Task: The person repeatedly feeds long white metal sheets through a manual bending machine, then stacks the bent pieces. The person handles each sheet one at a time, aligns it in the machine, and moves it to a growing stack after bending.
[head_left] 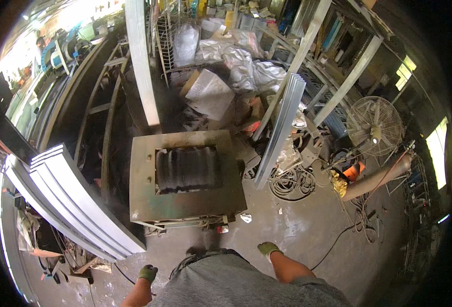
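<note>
My left hand (pixel 148 272), in a green glove with dark fingertips, hangs low at my left side. Its fingers look loosely curled, with nothing seen in them. My right hand (pixel 268 248), gloved the same way, hangs at my right side with its fingers curled in and no object showing. Neither hand touches anything. In front of me stands a worn metal machine housing (pixel 185 210) with a dark, ridged roller or belt (pixel 190 169) in its rectangular opening. Several long silver metal profiles (pixel 90 204) lean to the left, nearest my left hand.
More metal profiles (pixel 282 128) stand upright right of the housing. Beyond them are coiled cable (pixel 292 184), a large caged fan (pixel 374 125) and a thick tube (pixel 382 178). White sacks (pixel 241 64) pile up at the back. A loose cable (pixel 333 248) crosses the floor on the right.
</note>
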The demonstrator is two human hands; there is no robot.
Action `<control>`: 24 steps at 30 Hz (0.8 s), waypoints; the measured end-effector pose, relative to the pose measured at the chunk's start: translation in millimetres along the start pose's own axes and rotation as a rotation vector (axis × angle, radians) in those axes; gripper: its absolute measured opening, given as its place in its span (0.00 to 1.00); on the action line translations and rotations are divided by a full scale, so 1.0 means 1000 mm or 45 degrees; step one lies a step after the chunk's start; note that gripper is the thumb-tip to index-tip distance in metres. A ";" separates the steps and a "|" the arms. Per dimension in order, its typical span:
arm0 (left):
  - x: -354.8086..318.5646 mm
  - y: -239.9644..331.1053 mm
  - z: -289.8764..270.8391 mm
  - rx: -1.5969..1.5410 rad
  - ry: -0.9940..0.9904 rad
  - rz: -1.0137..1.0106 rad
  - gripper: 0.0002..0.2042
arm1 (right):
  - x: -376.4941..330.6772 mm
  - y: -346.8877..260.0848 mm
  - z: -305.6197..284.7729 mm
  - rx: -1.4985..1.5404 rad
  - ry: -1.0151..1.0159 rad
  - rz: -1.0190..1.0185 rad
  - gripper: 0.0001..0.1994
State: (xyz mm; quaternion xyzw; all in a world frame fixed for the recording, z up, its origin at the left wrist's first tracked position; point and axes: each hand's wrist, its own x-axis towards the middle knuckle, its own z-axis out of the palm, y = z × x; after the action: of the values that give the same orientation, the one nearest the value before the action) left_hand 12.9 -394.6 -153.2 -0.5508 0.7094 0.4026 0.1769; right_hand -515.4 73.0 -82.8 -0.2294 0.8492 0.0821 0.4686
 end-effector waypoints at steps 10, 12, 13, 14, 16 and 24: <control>-0.015 0.053 0.023 0.016 0.184 0.148 0.21 | 0.045 0.025 -0.155 0.648 0.653 0.333 0.48; -0.027 0.061 0.045 -0.019 0.254 0.146 0.18 | 0.076 0.045 -0.210 0.653 0.740 0.369 0.50; -0.038 0.063 0.059 -0.083 0.260 0.072 0.18 | 0.096 0.055 -0.237 0.687 0.873 0.324 0.51; -0.059 0.060 0.068 -0.097 0.217 -0.088 0.18 | 0.112 0.064 -0.260 0.723 0.947 0.273 0.52; -0.083 0.073 0.087 0.419 0.092 0.011 0.20 | 0.158 0.084 -0.332 0.754 1.128 0.214 0.53; -0.197 0.131 0.154 -0.336 0.197 -0.484 0.22 | 0.273 0.121 -0.591 0.848 1.558 0.095 0.59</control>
State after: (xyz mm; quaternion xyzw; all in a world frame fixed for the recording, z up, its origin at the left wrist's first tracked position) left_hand -72.6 -141.7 -62.0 -0.7219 0.5457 0.4079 0.1209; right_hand -1143.8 -115.4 4.3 -0.0493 0.9478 -0.3108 -0.0520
